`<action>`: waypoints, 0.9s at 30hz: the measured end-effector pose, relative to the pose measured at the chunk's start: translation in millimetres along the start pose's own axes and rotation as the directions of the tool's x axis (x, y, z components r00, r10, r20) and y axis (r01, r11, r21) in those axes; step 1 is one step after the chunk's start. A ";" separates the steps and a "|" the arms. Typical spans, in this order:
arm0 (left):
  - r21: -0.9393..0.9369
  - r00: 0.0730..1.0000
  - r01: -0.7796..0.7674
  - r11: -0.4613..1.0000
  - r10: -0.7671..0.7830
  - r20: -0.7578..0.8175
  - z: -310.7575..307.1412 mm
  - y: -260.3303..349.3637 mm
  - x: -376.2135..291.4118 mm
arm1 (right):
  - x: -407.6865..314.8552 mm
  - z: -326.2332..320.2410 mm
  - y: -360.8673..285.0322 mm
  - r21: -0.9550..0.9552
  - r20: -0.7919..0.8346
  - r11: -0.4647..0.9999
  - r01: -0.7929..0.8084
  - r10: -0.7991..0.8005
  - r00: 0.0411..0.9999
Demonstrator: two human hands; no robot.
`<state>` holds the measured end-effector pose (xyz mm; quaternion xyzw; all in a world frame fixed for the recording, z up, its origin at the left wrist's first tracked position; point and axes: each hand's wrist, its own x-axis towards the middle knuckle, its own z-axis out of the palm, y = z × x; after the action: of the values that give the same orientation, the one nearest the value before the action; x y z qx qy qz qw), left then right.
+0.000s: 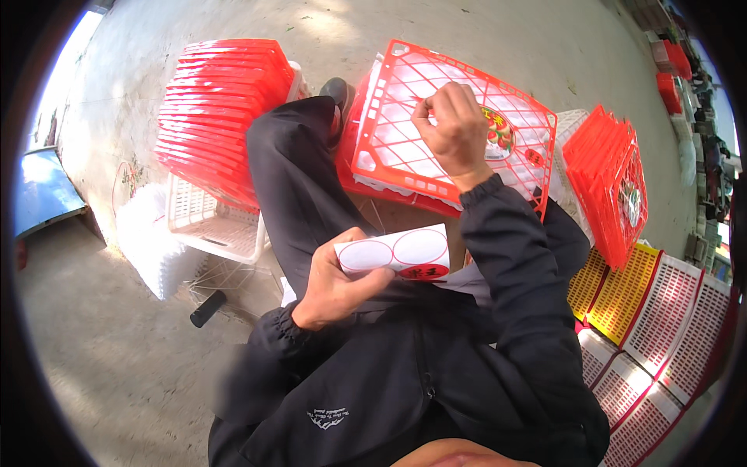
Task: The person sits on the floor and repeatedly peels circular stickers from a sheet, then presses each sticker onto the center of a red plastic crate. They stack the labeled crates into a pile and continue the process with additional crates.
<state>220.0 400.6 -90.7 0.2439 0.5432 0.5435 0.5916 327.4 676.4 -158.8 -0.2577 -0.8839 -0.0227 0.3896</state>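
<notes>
My left hand (344, 280) holds a white sheet of oval stickers (392, 252), with the thumb across its lower edge; two ovals on it are blank and a red one bears dark writing. My right hand (452, 125) is over a red plastic lattice lid (429, 181), its fingers curled and the thumb against the index finger; whether a small thing is between them I cannot tell. White lining shows through the lattice. An oval fruit label (498, 134) is on the lid beside my right wrist, and a small red oval sticker (534, 157) sits near the lid's right corner.
A tall stack of red lids (216, 117) rests on a white plastic crate (216, 219) at the left, beside white foam netting (154, 239). More red lids (607, 181) lean at the right, above yellow crates (624, 292) and white crates (662, 315). A blue panel (46, 190) is far left.
</notes>
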 end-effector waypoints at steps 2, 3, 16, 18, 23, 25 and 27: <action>-0.010 1.000 -0.018 1.000 0.018 0.000 -6.8 -2.8 4.6 | 1.4 23.5 4.4 -0.038 0.062 0.999 0.035 -0.033 0.998; -0.030 0.999 -0.038 0.999 0.039 0.007 -9.9 -5.0 8.9 | 1.1 33.2 6.6 -0.055 0.086 0.997 0.049 -0.044 0.995; -0.074 0.999 0.002 0.997 -0.005 -0.033 -20.2 -14.9 25.8 | -37.1 6.7 50.1 0.184 0.423 0.966 -0.182 0.089 0.902; -0.087 1.000 0.001 0.996 -0.003 -0.021 -17.8 -18.6 28.5 | -61.8 -4.4 69.5 -0.149 0.477 0.976 -0.161 0.213 0.853; -0.069 0.999 0.000 0.998 -0.003 -0.048 -1.1 -22.1 41.3 | -127.6 24.0 97.2 -0.291 0.556 0.938 -0.188 0.326 0.765; -0.073 0.998 -0.031 0.997 0.026 -0.064 6.4 -15.6 49.9 | -131.0 33.8 98.5 -0.340 0.538 0.924 -0.178 0.346 0.768; -0.119 0.996 -0.075 0.990 0.069 -0.051 6.7 -5.4 59.3 | -121.4 30.0 101.7 -0.342 0.560 0.920 -0.191 0.363 0.744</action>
<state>217.4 454.8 -115.9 0.2143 0.5137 0.6020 0.5725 423.6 718.5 -281.1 -0.4296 -0.9020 0.0039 0.0425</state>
